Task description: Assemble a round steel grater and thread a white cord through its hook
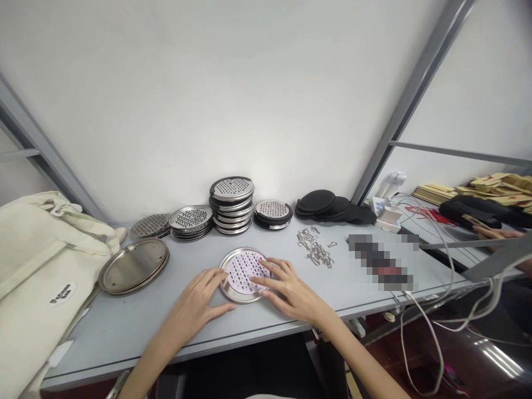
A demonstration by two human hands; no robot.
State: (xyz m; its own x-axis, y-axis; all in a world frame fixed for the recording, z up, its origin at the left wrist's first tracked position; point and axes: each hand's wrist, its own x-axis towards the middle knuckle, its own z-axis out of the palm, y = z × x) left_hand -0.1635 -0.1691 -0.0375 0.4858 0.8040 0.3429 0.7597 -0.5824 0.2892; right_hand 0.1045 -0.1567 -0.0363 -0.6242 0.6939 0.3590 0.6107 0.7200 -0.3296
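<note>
A round metal tray (pixel 246 300) lies on the table in front of me. Inside its raised rim sits a lilac-looking grater disc (pixel 243 271) with rows of raised holes. My left hand (pixel 199 302) is open at the left side, its fingertips at the rim and its thumb resting near the table. From the right, my right hand (pixel 291 288) reaches over with spread fingers, the tips touching the disc and the rim. Behind stand a tall stack of round graters (pixel 233 208), a lower grater stack (pixel 191 219) and another grater pile (pixel 273 211).
Plain round metal plates (pixel 135 266) lie at left, beside a cream cloth bag (pixel 37 277). Small metal clips (pixel 318 252) are scattered at right, before black round pads (pixel 320 205). A blurred-out object (pixel 378 260) and cables (pixel 436 332) lie farther right. Another person's hand (pixel 494 233) shows there.
</note>
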